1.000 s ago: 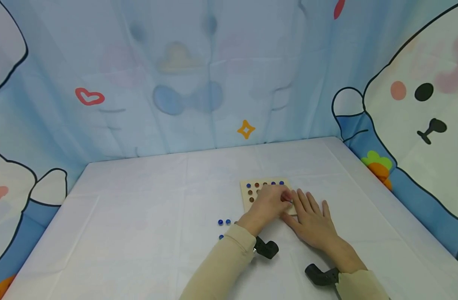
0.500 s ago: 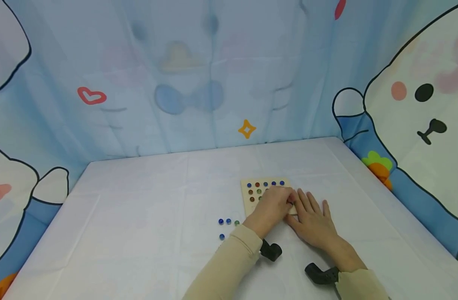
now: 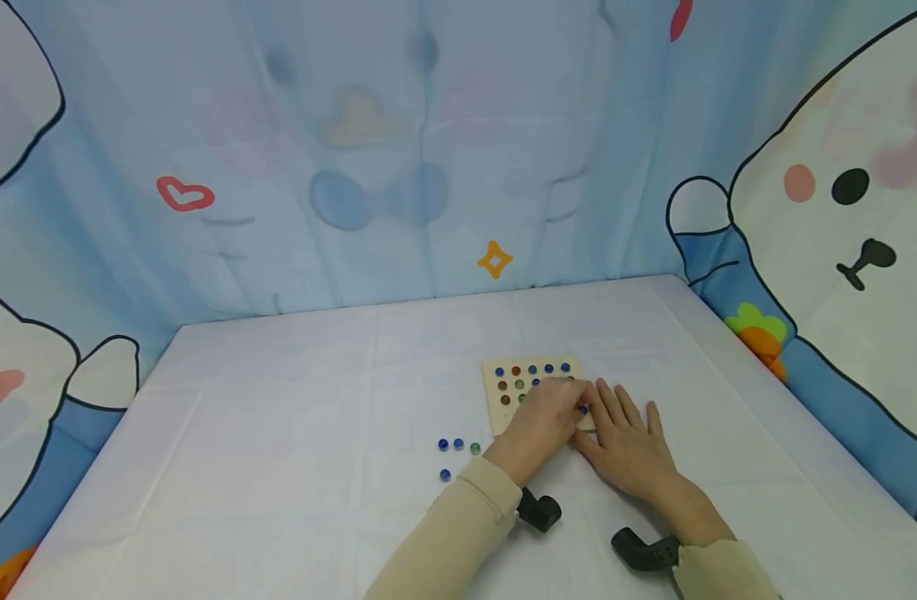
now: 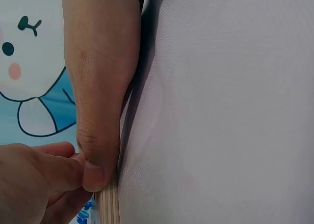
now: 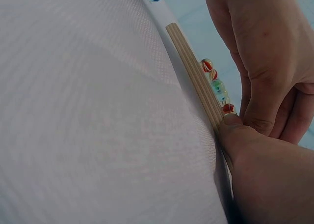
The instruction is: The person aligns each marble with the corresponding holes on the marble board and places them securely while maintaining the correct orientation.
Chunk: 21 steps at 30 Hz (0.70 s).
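A pale wooden board (image 3: 493, 414) with rows of glass marbles lies on the white cloth. My left hand (image 3: 546, 412) is bent over its front right part. Thumb and fingers come together at a blue marble (image 3: 583, 409) near the right edge, pinching it. My right hand (image 3: 629, 442) lies with straight fingers along that edge. In the right wrist view the right thumb (image 5: 232, 121) presses the board's side, beside a red marble (image 5: 228, 108) and several others. The left wrist view shows the left fingers (image 4: 61, 172) close to the right thumb; the marble there is hidden.
Left of the board, on the cloth, are loose marbles: blue ones (image 3: 443, 445) and a green one (image 3: 475, 448). Black curved devices (image 3: 539, 511) are strapped at both wrists. A blue cartoon curtain (image 3: 368, 150) hangs behind the table (image 3: 293, 400).
My left hand has shifted slightly right over the board, uncovering more marbles in its upper rows. A blue marble now shows at its fingertips. The right hand stays at the board's edge.
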Tool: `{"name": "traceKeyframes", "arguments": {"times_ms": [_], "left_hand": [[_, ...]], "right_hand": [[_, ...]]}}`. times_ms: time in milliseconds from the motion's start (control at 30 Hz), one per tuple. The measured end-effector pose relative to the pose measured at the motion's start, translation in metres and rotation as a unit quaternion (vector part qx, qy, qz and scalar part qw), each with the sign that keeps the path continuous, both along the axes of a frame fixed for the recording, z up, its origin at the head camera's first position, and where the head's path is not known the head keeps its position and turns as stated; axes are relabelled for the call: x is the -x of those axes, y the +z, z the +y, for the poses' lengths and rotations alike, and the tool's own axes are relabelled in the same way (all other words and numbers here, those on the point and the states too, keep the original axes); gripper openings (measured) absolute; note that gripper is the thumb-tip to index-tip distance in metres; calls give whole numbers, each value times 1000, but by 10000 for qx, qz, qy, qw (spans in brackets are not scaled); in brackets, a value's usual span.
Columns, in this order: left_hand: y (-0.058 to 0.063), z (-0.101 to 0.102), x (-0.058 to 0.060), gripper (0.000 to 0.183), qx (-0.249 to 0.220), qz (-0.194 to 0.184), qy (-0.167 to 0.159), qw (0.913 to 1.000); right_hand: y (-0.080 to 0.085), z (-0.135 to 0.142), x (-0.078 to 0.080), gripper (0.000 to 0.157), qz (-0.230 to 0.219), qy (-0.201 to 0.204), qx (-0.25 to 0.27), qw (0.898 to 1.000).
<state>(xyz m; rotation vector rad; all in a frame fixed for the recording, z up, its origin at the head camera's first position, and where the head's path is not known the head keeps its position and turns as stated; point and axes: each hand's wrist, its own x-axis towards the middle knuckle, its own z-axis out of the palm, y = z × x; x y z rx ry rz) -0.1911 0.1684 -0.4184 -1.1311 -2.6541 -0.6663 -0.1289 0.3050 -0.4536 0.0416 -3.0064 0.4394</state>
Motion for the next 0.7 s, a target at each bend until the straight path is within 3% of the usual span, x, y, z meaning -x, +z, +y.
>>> {"name": "traceKeyframes", "arguments": {"times_ms": [267, 500, 700], "left_hand": [[0, -7, 0, 21, 24, -151, 10, 9999], [6, -18, 3, 23, -243, -639, -90, 9976], [14, -31, 3, 21, -412, -574, -99, 9975]], "right_hand": [[1, -1, 0, 84, -9, -2, -50, 10000], [0, -2, 1, 89, -62, -12, -23, 10000], [1, -2, 1, 88, -79, -7, 9, 10000]]}}
